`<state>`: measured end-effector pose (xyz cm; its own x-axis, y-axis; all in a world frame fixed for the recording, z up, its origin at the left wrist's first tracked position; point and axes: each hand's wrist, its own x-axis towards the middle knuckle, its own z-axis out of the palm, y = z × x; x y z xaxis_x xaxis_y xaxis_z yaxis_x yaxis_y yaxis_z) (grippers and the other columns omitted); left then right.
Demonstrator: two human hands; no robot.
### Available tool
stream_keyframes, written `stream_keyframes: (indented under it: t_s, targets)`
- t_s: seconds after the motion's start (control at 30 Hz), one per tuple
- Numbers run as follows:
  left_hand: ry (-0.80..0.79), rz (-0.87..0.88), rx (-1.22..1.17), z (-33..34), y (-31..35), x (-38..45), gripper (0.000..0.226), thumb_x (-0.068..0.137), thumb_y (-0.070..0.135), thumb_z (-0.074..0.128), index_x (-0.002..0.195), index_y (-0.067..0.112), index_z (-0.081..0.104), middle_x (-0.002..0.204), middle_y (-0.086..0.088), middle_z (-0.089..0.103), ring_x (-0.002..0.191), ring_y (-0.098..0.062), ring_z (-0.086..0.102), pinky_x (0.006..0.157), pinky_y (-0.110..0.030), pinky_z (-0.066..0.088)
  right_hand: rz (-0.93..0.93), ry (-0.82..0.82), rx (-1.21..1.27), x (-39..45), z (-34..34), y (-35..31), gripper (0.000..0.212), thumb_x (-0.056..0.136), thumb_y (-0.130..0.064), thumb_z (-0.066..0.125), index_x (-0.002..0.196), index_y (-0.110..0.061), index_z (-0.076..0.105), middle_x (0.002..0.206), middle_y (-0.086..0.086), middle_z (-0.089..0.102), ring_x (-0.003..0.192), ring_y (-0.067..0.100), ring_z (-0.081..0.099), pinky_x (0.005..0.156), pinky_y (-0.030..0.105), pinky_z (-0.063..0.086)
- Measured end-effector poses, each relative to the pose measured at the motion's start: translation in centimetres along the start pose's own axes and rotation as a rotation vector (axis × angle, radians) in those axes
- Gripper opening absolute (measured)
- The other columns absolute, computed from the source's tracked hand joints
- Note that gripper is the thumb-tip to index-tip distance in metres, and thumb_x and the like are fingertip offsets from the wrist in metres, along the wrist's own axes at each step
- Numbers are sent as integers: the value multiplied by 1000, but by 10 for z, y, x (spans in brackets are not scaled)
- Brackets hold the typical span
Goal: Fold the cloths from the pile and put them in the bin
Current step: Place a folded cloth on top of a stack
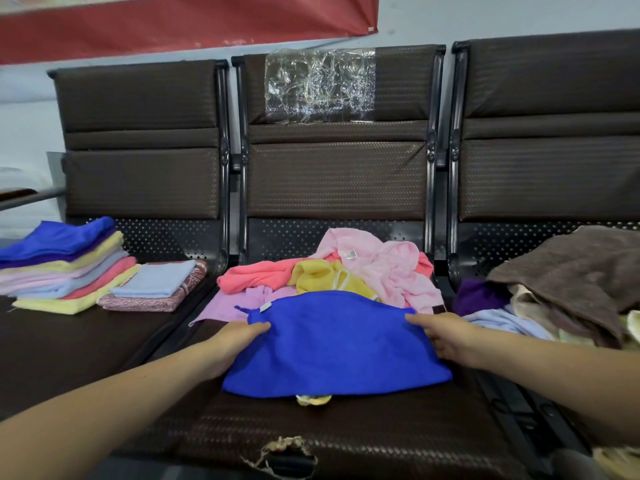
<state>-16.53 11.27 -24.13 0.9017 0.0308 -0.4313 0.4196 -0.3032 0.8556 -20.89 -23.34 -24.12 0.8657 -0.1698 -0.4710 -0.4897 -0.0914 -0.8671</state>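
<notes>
Both hands (239, 341) (446, 337) grip blue cloth (332, 344) before pile (332, 275).

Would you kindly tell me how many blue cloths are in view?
2: one bright blue cloth on the middle seat, held by the left hand and right hand; another topping the folded stack. Others may be hidden.

A blue cloth (332, 344), folded over, lies flat between the left hand (235, 341) and right hand (446, 337); the crumpled pile (346, 271) sits just beyond them.
</notes>
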Motion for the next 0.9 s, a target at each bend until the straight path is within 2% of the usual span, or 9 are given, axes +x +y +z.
stream_keyframes:
  t_s: [0.07,0.17,0.3,0.37,0.47,0.67,0.73,0.83,0.9]
  targets:
    - [73,4,147,3,1,-5,23,91,26,60,102,6,66,102,-12,69,88,-26,65,72,-29,50,-49,18,-149,-4,4,-1,16,86,-22,68,81,-11,57,76,7,55,69,19,52,52,23,36]
    - [146,58,96,8,0,-8,24,95,24,54,103,5,65,105,-12,66,95,-28,63,83,-33,50,-215,171,-360,-5,11,-6,35,93,-18,56,64,-15,36,64,2,39,59,15,37,51,28,25]
    - [185,88,-145,15,3,-15,20,99,17,47,109,3,57,103,-13,59,92,-28,57,77,-31,43,-306,265,-339,-12,8,-19,26,97,-19,47,73,-9,51,77,6,53,75,20,45,64,31,30]
    - [198,73,-153,15,3,-21,18,100,15,47,106,1,57,101,-15,59,85,-26,57,66,-29,42,-293,280,-220,-14,3,-24,19,95,-14,51,78,-6,57,81,11,51,77,20,43,65,31,31]
    - [123,23,-130,9,-6,-24,23,102,18,42,108,3,59,102,-15,64,80,-24,61,65,-29,45,-208,322,4,-20,-4,-31,20,91,-10,59,102,6,64,97,13,61,87,24,52,76,31,39]
    - [27,-67,-133,1,-7,-27,31,101,31,38,104,12,61,100,-12,67,87,-30,64,72,-35,53,-157,213,321,-27,16,-59,19,90,-12,59,106,-1,60,96,16,66,80,27,62,69,33,51]
    - [56,-65,-108,-4,-1,-31,32,102,33,34,99,11,57,96,-13,62,80,-28,59,65,-32,49,-190,135,298,-32,41,-70,13,92,-14,57,95,-2,62,94,15,67,84,27,63,77,36,52]
    - [131,-53,-121,-11,2,-31,31,101,31,36,107,9,55,94,-12,57,78,-23,54,61,-31,46,-287,-23,135,-44,88,-79,25,94,-12,51,70,-8,56,72,12,59,67,21,54,67,33,42]
    - [147,-42,-113,-16,4,-33,36,102,32,34,106,6,59,90,-12,58,75,-22,54,61,-29,45,-321,-124,27,-53,121,-83,29,94,-13,49,66,-13,50,65,8,54,59,17,48,60,29,36]
